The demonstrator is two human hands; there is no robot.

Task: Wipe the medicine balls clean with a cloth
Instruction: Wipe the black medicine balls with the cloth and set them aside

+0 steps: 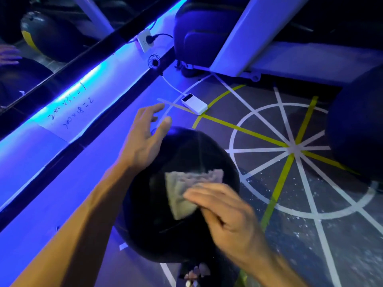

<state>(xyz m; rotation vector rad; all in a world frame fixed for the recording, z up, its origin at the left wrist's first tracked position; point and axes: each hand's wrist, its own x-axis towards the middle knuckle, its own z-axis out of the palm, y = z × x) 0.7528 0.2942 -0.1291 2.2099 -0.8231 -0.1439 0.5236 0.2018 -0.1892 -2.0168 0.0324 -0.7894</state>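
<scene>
Wiping step under way. Right hand (pixel 226 212) presses cloth (pixel 186 191) flat on top of medicine ball (pixel 176 162), fingers straight. Left hand (pixel 145 135) spread, steadying ball's far side. Second ball (pixel 356 125) well right of right hand, apparently unwiped. Next: likely turn ball, reach unwiped sides.

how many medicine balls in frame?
2 on the floor: one ball under the hands, wiped with the cloth; another ball at the right edge, partly cut off. A third shows only as a mirror reflection, upper left.
</scene>
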